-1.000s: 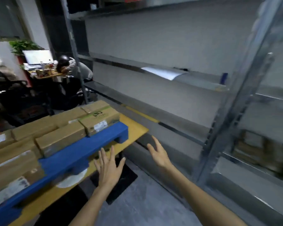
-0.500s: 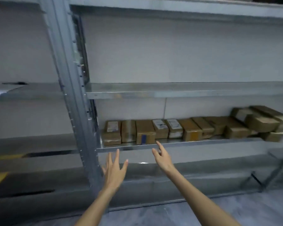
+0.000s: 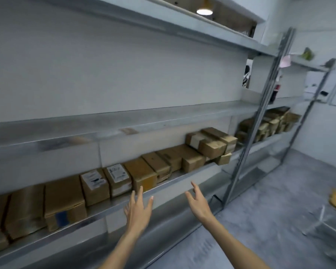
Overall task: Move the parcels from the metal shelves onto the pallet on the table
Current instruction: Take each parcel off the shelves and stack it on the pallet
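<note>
both hands now nearer the shelf's parcels, empty.

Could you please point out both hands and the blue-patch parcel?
left hand (image 3: pixel 138 212): head view, back of hand.
right hand (image 3: pixel 199 205): head view, back of hand.
blue-patch parcel (image 3: pixel 74 213): head view, front face.

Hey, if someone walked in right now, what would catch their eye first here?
A long row of brown cardboard parcels lines the metal shelf, with a few stacked at its right end. In front, the left hand and right hand reach toward it, both open and empty.
</note>
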A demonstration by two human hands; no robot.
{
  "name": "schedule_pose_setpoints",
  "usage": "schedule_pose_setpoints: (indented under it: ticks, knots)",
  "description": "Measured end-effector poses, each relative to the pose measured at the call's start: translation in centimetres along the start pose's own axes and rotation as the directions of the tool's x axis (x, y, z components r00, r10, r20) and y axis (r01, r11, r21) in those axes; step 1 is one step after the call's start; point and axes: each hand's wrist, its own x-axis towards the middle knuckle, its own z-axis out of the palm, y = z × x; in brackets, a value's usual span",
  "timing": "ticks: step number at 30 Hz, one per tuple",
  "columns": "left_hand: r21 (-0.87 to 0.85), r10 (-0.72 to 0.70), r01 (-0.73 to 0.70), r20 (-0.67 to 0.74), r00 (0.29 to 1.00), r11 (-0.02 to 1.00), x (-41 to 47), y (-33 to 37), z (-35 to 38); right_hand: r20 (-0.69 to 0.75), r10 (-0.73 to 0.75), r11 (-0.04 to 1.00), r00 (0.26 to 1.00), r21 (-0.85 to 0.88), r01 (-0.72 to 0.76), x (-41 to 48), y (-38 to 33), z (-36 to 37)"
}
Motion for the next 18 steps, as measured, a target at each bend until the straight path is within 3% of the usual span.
schedule_pose_setpoints:
  ticks: [12,18]
  knots:
    - [-0.048,0.101,-0.096,0.121,0.988,0.994,14.0,9.6,10.6,-0.154,0.07,0.997,0.986,-0.02,-0.074,13.8,3.3,-9.0]
    - [-0.114,0.088,-0.069,0.176,0.98,0.991,18.6,13.9,16.6,-0.196,0.109,0.994,0.975,0.031,-0.105,20.6,6.4,-13.9]
